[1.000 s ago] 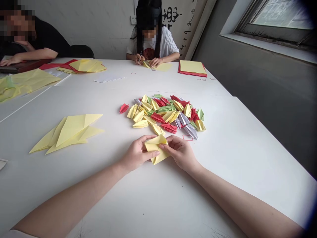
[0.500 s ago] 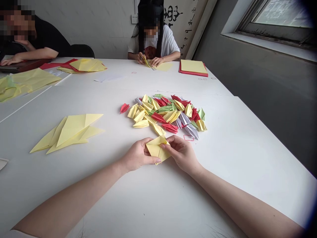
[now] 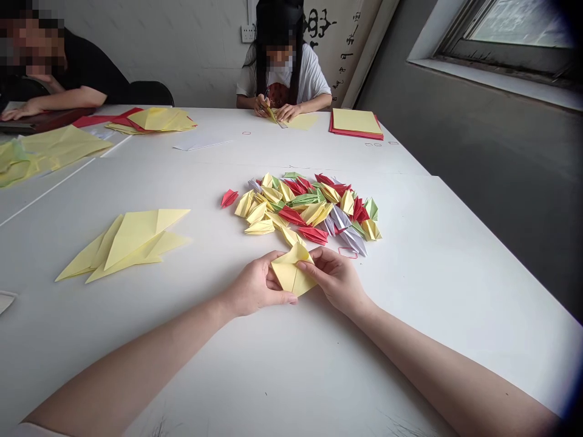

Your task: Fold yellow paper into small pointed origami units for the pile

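Between my two hands is a yellow folded paper (image 3: pixel 291 273), with creases across its face and its top flap curling up. My left hand (image 3: pixel 259 283) grips its left side and lower edge, thumb along the bottom. My right hand (image 3: pixel 334 276) pinches the right side, its thumb pressed on the front near the curled flap. The fingers behind the paper are partly hidden. Just beyond my hands lies a pile of small folded paper pieces (image 3: pixel 303 203) in yellow, red, green and pale purple.
Left of my hands lie several larger yellow folded sheets (image 3: pixel 132 243). At the far side, a person in a white shirt (image 3: pixel 285 79) works on yellow paper, near a stack of yellow and red paper (image 3: pixel 357 123). Another person in black (image 3: pixel 91 67) sits far left, near more paper (image 3: pixel 159 119).
The top flap of the yellow paper has risen and opened out a little. My left thumb has slipped to its bottom edge. Both hands stay in nearly the same place.
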A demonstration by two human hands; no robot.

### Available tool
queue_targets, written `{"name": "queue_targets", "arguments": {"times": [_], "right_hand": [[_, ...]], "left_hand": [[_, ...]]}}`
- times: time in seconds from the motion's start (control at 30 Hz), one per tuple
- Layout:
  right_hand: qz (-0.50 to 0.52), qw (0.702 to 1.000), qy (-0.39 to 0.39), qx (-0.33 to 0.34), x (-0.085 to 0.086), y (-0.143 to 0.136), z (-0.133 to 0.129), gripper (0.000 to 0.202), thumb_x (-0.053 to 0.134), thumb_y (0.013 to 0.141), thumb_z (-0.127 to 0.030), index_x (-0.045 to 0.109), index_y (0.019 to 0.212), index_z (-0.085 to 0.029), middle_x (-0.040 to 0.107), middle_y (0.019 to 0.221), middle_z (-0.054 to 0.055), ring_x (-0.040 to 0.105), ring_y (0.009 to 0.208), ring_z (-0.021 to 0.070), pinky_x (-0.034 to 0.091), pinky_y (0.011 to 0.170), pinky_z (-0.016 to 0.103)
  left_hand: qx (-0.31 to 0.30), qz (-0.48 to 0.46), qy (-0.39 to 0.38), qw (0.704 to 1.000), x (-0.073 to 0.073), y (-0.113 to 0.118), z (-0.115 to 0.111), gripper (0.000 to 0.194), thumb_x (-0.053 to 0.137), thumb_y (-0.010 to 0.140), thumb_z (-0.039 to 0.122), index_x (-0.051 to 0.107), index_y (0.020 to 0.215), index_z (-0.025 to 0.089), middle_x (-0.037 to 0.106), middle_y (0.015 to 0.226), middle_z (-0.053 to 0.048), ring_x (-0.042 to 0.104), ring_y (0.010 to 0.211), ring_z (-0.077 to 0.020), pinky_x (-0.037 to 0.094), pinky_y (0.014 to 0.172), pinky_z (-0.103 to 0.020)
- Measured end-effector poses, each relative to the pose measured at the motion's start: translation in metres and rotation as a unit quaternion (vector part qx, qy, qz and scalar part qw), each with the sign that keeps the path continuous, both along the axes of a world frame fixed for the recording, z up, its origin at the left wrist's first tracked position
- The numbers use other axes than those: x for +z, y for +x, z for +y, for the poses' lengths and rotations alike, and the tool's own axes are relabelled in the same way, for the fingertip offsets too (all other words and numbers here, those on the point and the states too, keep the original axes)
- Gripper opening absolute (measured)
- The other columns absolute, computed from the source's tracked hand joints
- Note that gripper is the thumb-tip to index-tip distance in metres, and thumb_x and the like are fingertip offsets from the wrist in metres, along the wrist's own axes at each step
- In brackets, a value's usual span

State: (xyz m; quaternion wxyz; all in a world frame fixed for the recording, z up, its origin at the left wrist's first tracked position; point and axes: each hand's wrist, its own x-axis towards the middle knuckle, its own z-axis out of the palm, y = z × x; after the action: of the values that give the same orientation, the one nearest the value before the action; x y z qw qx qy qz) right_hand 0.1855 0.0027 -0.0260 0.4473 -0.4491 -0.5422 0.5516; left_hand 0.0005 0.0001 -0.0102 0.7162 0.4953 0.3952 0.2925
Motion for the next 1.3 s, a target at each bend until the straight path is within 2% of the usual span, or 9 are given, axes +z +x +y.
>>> {"name": "queue_targets", "arguments": {"times": [0.2,0.4,0.47,0.57,0.63,0.73,0.83,0.93,1.3], "right_hand": [[-0.006,1.0,-0.004,0.003,0.001,0.0,0.0,0.029,0.069,0.075,-0.048,0.059,0.078,-0.02,0.063,0.076,0.003,0.058,0.067,0.0169,0.048,0.059,0.029],[-0.011,0.999,-0.038,0.019,0.008,0.004,0.004,0.032,0.071,0.072,-0.048,0.064,0.081,-0.018,0.067,0.079,0.004,0.061,0.069,0.0177,0.049,0.061,0.029],[-0.015,0.997,-0.063,0.041,0.011,0.007,0.005,0.034,0.071,0.072,-0.049,0.065,0.081,-0.017,0.067,0.078,0.004,0.061,0.067,0.0171,0.048,0.059,0.028],[-0.017,0.992,-0.098,0.082,0.016,0.008,0.004,0.035,0.071,0.072,-0.05,0.066,0.08,-0.016,0.066,0.075,0.004,0.06,0.064,0.0163,0.046,0.057,0.027],[-0.023,0.989,-0.106,0.105,0.019,0.006,0.002,0.037,0.069,0.073,-0.052,0.066,0.079,-0.016,0.066,0.073,0.004,0.059,0.063,0.0155,0.045,0.056,0.026],[-0.052,0.987,-0.096,0.12,0.022,0.002,0.0,0.04,0.067,0.073,-0.055,0.066,0.075,-0.015,0.063,0.068,0.002,0.055,0.059,0.013,0.041,0.052,0.024],[-0.077,0.986,-0.092,0.115,0.022,-0.001,-0.001,0.042,0.067,0.072,-0.056,0.066,0.073,-0.014,0.062,0.066,0.001,0.052,0.057,0.0119,0.038,0.05,0.023],[-0.081,0.985,-0.112,0.108,0.02,-0.002,0.001,0.04,0.069,0.07,-0.055,0.067,0.072,-0.015,0.063,0.066,0.001,0.053,0.056,0.0123,0.038,0.05,0.023],[-0.051,0.961,-0.21,0.173,0.024,0.0,0.005,0.03,0.076,0.066,-0.043,0.074,0.076,-0.015,0.072,0.075,0.004,0.058,0.06,0.0142,0.043,0.056,0.026]], "left_hand": [[-0.008,0.02,-0.015,1.0,0.002,-0.001,-0.001,0.081,0.079,0.062,0.013,0.037,0.132,0.018,0.07,0.083,-0.004,0.07,0.076,-0.0198,0.055,0.076,-0.038],[-0.06,-0.004,0.016,0.998,0.005,-0.004,0.001,0.095,0.076,0.065,0.013,0.024,0.143,0.028,0.064,0.105,-0.006,0.067,0.087,-0.0209,0.052,0.083,-0.04],[-0.065,-0.006,0.035,0.997,0.008,-0.006,0.002,0.084,0.073,0.071,0.02,0.028,0.142,0.026,0.061,0.112,-0.009,0.063,0.099,-0.0235,0.05,0.087,-0.04],[0.02,0.003,0.134,0.991,0.01,-0.007,0.002,0.05,0.059,0.083,0.036,0.048,0.13,0.021,0.057,0.121,-0.011,0.054,0.112,-0.0258,0.046,0.09,-0.036],[0.07,0.022,0.191,0.979,0.008,-0.005,0.0,0.042,0.055,0.085,0.042,0.058,0.118,0.017,0.059,0.116,-0.011,0.057,0.105,-0.0259,0.048,0.084,-0.032],[0.111,0.069,0.186,0.974,0.003,-0.002,-0.004,0.038,0.055,0.083,0.047,0.065,0.1,0.015,0.065,0.09,-0.006,0.061,0.082,-0.0211,0.048,0.068,-0.027],[0.159,0.105,0.183,0.965,-0.001,-0.002,-0.006,0.038,0.052,0.084,0.05,0.067,0.087,0.015,0.062,0.072,-0.002,0.056,0.066,-0.0161,0.044,0.059,-0.024],[0.168,0.119,0.197,0.958,-0.002,-0.003,-0.005,0.04,0.048,0.087,0.049,0.067,0.078,0.015,0.057,0.063,0.0,0.05,0.058,-0.0132,0.039,0.053,-0.023],[0.147,0.129,0.166,0.967,-0.003,-0.006,0.003,0.036,0.048,0.088,0.039,0.071,0.098,0.013,0.072,0.081,-0.007,0.064,0.073,-0.0204,0.048,0.062,-0.026]]}}
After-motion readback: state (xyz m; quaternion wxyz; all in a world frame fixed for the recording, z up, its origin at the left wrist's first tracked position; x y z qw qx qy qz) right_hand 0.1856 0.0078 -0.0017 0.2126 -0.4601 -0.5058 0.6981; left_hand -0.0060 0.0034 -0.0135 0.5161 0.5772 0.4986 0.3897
